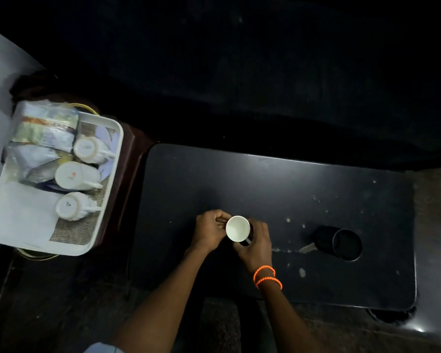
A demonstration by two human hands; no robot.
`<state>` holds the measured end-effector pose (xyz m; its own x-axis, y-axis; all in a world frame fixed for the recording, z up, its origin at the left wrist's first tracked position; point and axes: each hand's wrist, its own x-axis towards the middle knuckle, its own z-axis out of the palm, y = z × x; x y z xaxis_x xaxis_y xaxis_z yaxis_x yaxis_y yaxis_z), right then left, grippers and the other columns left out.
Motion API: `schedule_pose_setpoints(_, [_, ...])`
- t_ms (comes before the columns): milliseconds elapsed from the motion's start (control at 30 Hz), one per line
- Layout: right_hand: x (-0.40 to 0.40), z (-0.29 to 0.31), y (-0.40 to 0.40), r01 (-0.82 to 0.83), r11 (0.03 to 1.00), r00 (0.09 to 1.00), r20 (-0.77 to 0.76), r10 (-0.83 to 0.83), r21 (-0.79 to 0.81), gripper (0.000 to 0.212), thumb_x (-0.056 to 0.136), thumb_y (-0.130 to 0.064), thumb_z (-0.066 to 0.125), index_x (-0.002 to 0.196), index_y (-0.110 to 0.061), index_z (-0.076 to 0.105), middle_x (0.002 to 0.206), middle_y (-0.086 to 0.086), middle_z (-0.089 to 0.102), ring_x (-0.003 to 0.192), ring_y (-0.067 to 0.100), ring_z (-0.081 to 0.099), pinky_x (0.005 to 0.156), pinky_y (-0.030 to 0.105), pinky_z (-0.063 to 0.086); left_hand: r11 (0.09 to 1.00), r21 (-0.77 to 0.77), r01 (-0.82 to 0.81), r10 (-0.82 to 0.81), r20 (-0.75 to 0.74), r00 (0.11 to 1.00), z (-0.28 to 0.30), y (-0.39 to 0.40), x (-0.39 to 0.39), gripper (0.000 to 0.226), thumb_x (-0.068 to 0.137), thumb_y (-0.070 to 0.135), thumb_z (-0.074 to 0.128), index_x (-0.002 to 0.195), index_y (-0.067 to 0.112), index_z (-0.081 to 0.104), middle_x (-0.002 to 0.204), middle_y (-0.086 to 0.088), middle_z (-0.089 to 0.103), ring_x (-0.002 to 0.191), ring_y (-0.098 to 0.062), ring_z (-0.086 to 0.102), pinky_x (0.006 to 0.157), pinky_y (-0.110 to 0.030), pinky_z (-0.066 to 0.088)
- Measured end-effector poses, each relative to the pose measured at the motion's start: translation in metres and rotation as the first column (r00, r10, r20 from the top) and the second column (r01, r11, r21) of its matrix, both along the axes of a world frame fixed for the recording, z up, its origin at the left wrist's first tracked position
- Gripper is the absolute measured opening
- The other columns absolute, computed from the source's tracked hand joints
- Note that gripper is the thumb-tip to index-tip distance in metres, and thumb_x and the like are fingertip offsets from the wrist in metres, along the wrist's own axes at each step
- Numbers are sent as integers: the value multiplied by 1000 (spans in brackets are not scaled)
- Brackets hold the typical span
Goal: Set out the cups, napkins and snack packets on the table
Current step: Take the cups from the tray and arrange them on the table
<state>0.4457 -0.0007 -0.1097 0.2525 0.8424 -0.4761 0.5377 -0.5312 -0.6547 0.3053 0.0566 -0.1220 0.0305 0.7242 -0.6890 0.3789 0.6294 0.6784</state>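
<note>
Both hands, left hand and right hand, clasp a smooth round cup, white inside, fingers curled around it. It sits near the matte black table's front edge.

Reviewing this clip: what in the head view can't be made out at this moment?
- Cup in both hands: the left hand and right hand cover its outer wall, so each grip is unclear.
- Black mug on the table: too dark to see if anything is inside.
- Snack packets in the tray: print blurred, count unclear.
- Napkins: not identifiable.
- Marks on the three white cups' bases: too small.
</note>
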Motion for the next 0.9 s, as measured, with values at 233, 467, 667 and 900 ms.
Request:
schedule_pose_setpoints(233, [2, -10, -6, 20, 1000, 999, 30, -19, -22, 61, 62, 0, 85, 117, -15, 61, 115, 0, 53, 102, 19, 59, 77, -6, 38, 1000, 4, 4, -4, 31, 1000, -9, -6, -1, 38, 81, -19, 66, 113, 0, 75, 111, -16, 79, 97, -23, 77, 76, -7, 56])
schedule_pose_setpoints(467, [-14, 12, -4, -7, 1000, 968, 251, 4, 9, 94, 53, -17, 88, 141, -17, 54, 139, 10, 52, 128, 31, 50, 106, 49, 42, 894, 130, -429, 436, -31, 899, 13, 10, -65, 45, 84, -16, 64, 123, 2, 71, 115, -15, 76, 88, -10, 72, 82, -17, 59])
schedule_pose_setpoints(667, [-102, 35, 26, -250, 939, 961, 182, 210, 237, 66, 73, -17, 79, 135, -8, 57, 130, 16, 60, 120, 35, 56, 106, 44, 44, 706, 579, -409, 680, -390, 621, 55, 19, -179, 42, 83, 4, 72, 125, 6, 69, 114, -17, 65, 91, -24, 61, 91, -36, 51])
schedule_pose_setpoints(900, [-259, 47, 77, -584, 795, 775, -181, 606, 161, 55, 83, -17, 66, 137, -11, 57, 129, 12, 61, 117, 30, 61, 99, 38, 51, 711, 246, -659, 643, -606, 467, 60, 40, -280, 58, 92, 59, 61, 125, 12, 65, 138, -20, 53, 133, -41, 45, 108, -51, 45])
